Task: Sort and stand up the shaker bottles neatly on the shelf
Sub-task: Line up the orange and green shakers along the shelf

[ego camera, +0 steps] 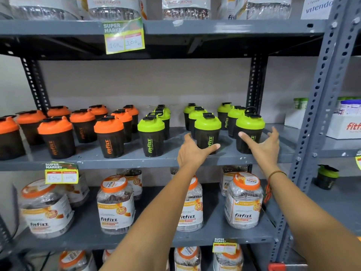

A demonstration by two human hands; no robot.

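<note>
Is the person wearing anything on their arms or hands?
Almost nothing. Both arms are bare, with no sleeves showing and no gloves on the left hand or the right hand. The only thing worn is a thin orange-red thread bracelet on the right wrist, with a loose tasselled end hanging down from it.

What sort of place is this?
Most likely a shop aisle or its stockroom: grey metal shelving, "Super Market" price tags, rows of identical shaker bottles and Fitfizz jars.
</note>
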